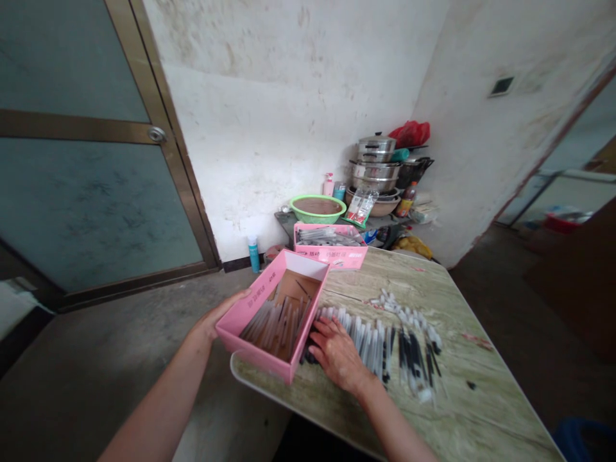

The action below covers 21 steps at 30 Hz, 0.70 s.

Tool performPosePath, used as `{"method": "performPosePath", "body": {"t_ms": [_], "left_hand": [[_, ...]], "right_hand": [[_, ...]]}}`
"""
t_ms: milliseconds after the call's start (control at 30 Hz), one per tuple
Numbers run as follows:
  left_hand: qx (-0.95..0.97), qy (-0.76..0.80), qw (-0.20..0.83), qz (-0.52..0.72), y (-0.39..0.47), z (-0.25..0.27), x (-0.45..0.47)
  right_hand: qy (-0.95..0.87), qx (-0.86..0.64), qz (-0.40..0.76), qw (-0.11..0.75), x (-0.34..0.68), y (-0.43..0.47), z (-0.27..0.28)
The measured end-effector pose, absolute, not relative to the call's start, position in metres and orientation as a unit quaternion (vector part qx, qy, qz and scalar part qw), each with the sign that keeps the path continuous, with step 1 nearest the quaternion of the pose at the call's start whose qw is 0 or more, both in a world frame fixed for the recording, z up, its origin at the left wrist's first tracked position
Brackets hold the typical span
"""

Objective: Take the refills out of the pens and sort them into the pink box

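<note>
My left hand [223,314] grips the left side of an open pink box [267,290], tilted over the table's near left corner. Inside lie several slim, translucent pen barrels [272,327] and a few thin dark sticks. My right hand [334,350] rests palm down with its fingers apart, at the left end of a row of pens [368,343] and close to the box's right wall. White caps or tips line the far side of that row. Further right are black pen parts [411,356] and small white pieces [392,305], slightly blurred.
A second pink box [346,258], full of similar slim items, stands at the table's [486,391] far edge. Behind it a low shelf bears a green basin [317,208], stacked steel pots [376,160] and bottles. A blue spray can [253,255] stands by the wall.
</note>
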<state>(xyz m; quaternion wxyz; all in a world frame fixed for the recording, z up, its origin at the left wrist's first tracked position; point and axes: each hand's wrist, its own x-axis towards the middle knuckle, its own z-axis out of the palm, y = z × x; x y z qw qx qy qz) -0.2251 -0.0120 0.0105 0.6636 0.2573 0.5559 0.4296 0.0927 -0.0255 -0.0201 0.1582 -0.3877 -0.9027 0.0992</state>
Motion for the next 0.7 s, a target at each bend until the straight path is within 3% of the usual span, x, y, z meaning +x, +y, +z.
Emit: {"method": "performPosePath", "body": {"t_ms": [200, 467, 600, 700], "left_hand": [[0.273, 0.526, 0.688, 0.419, -0.003, 0.01, -0.227], [0.299, 0.504, 0.7, 0.408, -0.004, 0.009, -0.224], [0.383, 0.539, 0.628, 0.41, -0.002, 0.019, -0.227], [0.479, 0.574, 0.508, 0.428, 0.001, 0.038, -0.228]], "right_hand": [[-0.87, -0.408, 0.087, 0.261, 0.115, -0.04, -0.029], [-0.823, -0.467, 0.096, 0.307, 0.159, -0.062, -0.027], [-0.811, -0.486, 0.104, 0.309, 0.17, -0.072, -0.026], [-0.807, -0.496, 0.097, 0.304, 0.182, -0.08, -0.027]]}}
